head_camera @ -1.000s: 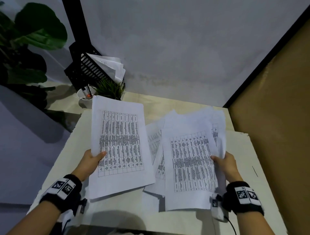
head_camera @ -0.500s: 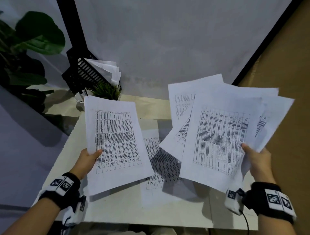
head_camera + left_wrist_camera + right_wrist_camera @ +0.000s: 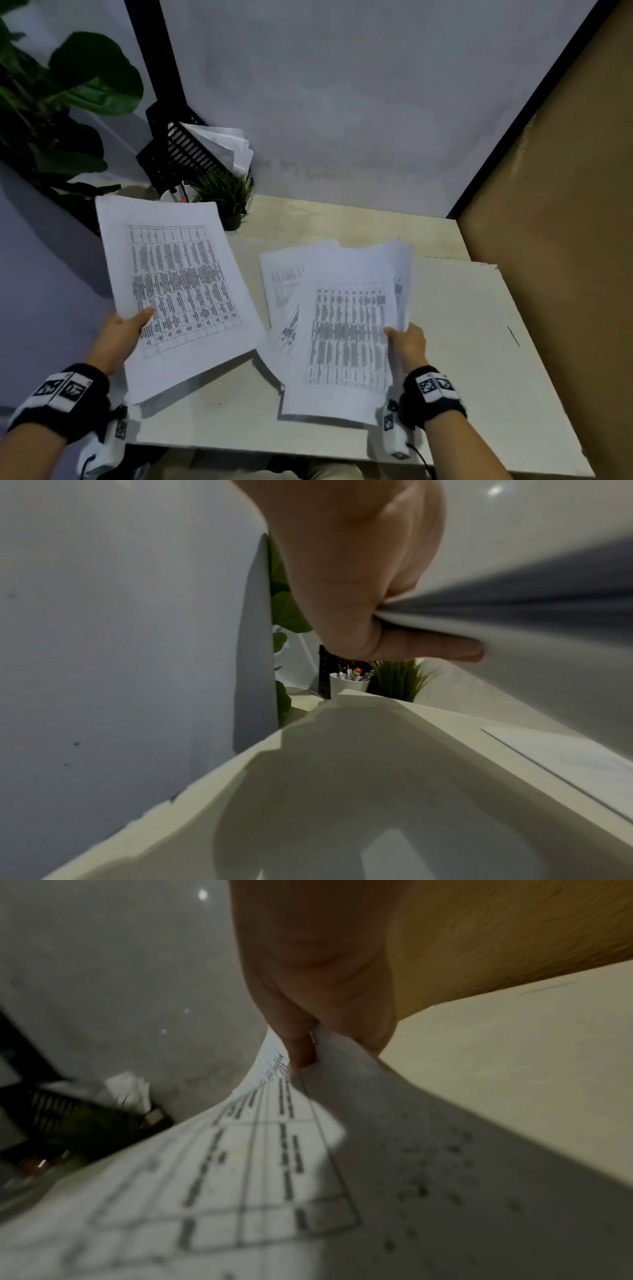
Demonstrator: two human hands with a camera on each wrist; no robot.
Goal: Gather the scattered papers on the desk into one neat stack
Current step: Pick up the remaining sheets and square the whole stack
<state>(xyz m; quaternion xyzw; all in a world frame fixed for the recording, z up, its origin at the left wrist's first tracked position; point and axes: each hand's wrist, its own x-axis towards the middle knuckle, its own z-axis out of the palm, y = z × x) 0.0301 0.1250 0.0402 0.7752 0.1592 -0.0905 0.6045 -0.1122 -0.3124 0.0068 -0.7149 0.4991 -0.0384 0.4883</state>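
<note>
From the head view, the left hand (image 3: 118,330) holds a sheaf of printed sheets (image 3: 178,294) above the left part of the bench (image 3: 462,325), with the thumb on top of the page. The left wrist view adds what is under it: the fingers (image 3: 441,649) lie flat below the paper, so the sheaf is pinched between thumb and fingers. The right hand (image 3: 407,342) grips a fanned bundle of papers (image 3: 346,335) by its right edge, low over the middle of the bench. Only the right wrist view shows the thumb (image 3: 298,1042) pressing on the printed table. Behind stand a black file tray (image 3: 181,150), a small potted plant (image 3: 227,195) and a white pen cup (image 3: 349,684).
</note>
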